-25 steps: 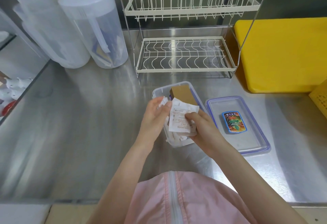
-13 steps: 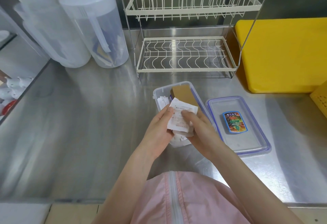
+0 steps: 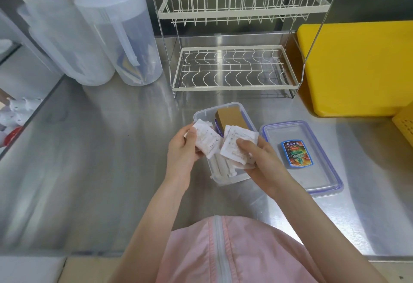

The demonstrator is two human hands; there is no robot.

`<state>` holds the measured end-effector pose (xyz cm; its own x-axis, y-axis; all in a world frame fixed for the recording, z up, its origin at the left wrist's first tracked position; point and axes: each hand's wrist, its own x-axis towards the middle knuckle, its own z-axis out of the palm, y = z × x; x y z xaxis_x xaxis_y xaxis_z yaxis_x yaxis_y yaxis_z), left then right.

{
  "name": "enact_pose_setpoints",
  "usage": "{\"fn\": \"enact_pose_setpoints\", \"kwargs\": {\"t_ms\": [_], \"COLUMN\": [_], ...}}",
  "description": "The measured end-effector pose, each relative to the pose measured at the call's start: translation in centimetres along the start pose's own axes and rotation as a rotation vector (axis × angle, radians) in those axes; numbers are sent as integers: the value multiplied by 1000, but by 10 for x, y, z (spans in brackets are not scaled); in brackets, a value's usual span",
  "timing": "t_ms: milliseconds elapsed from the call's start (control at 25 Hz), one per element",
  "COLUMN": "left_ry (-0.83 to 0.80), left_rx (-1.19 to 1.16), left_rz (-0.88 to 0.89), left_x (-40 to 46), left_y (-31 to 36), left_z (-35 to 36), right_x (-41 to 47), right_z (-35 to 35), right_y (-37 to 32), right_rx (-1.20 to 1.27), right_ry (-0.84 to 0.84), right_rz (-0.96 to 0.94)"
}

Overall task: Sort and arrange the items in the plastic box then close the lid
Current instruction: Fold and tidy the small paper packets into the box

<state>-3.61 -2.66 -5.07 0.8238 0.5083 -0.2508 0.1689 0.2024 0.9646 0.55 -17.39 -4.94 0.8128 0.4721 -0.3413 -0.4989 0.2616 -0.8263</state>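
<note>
A clear plastic box [image 3: 202, 112] stands open on the steel counter, holding a brown carton [image 3: 230, 117] at its far end and white sachets lower down. Its blue-rimmed lid [image 3: 317, 173] lies flat to the right, a colourful label on it. Above the box, my left hand [image 3: 181, 150] grips a small bunch of white sachets [image 3: 206, 140]. My right hand [image 3: 261, 159] holds a second stack of white sachets [image 3: 237, 146], thumb pressed on top. The two stacks are a little apart.
A white wire dish rack [image 3: 234, 68] stands behind the box. Two translucent plastic jugs [image 3: 120, 36] are at the back left. A yellow tub [image 3: 357, 65] and a yellow perforated basket [image 3: 405, 126] sit at the right. The counter's front edge is near my body.
The single stack of sachets held by both hands has been split. My left hand drew one bunch to the left, my right hand kept the other.
</note>
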Motion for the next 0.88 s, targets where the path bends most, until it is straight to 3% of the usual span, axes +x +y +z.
{"fn": "enact_pose_setpoints", "kwargs": {"t_ms": [160,440,680,880], "left_ry": [-14,-381,-422,-525], "left_rx": [188,-364,-399,-407], "left_rz": [18,-347,-406,-397], "left_x": [-5,-9,-14,-16], "left_y": [-3,-5,-7,-10], "left_z": [5,15,19,15], "right_x": [1,-3,-1,2], "right_z": [3,21,32,21], "right_y": [-8,4,9,13], "right_rx": [-25,-274,-517,-984], "right_ry": [-37,32,87,98], "right_rz": [-16,-62,-109,-189]}}
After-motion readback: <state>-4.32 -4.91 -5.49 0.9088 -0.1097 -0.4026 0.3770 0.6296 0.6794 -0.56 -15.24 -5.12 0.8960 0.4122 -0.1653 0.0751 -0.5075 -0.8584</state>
